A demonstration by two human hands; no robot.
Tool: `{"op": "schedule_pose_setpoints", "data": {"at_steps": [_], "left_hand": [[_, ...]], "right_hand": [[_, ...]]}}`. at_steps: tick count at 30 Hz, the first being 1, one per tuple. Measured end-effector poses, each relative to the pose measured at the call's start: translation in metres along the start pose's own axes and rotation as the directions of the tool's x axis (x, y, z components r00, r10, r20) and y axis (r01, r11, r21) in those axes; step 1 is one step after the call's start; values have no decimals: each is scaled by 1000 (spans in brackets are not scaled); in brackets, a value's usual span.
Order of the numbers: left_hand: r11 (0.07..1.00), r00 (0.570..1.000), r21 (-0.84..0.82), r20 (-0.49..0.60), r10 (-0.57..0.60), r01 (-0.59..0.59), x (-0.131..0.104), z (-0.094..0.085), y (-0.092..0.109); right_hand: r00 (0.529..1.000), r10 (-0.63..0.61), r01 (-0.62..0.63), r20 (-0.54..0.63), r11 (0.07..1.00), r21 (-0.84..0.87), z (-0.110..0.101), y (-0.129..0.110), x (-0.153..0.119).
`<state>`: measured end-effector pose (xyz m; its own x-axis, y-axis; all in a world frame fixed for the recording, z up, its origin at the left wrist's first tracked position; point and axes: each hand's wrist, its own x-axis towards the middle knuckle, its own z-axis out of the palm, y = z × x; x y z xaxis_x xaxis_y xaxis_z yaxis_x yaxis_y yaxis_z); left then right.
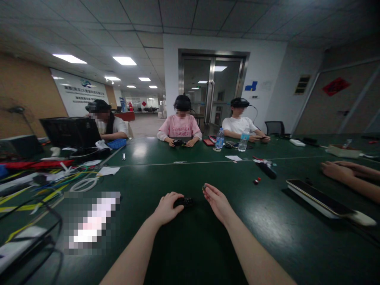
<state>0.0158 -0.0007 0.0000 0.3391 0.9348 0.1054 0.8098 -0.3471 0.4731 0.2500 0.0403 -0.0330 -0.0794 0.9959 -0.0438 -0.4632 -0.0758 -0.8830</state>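
Two-handed hold observed

Left hand (166,208), partly curled, grips a small black oblong device (187,202) on the dark green table (142,178). Right hand (218,198), fingers pinched, holds a tiny dark piece (204,187) slightly farther out. Advised: steady left, light pinch.

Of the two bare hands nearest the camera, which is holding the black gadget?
The left hand, which grips one end of the black gadget. The right hand is apart from it, pinching a small thing too tiny to identify.
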Motion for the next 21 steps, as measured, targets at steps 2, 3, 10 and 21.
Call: {"op": "schedule_pose_setpoints", "data": {"at_steps": [2,3,10,21], "left_hand": [[1000,1000,6,-7,-4,4,0,1,0],[1000,1000,6,-8,-5,5,0,1,0],[1000,1000,-18,5,-16,17,0,-1,1],[1000,1000,-22,9,-14,14,2,0,1]], "right_hand": [[1000,-1,0,4,1000,5,0,0,-1],[1000,-1,1,4,1000,9,1,0,-1],[1000,-5,5,-2,1000,2,3,-1,-1],[1000,-24,24,-11,998,-56,1,1,1]]}}
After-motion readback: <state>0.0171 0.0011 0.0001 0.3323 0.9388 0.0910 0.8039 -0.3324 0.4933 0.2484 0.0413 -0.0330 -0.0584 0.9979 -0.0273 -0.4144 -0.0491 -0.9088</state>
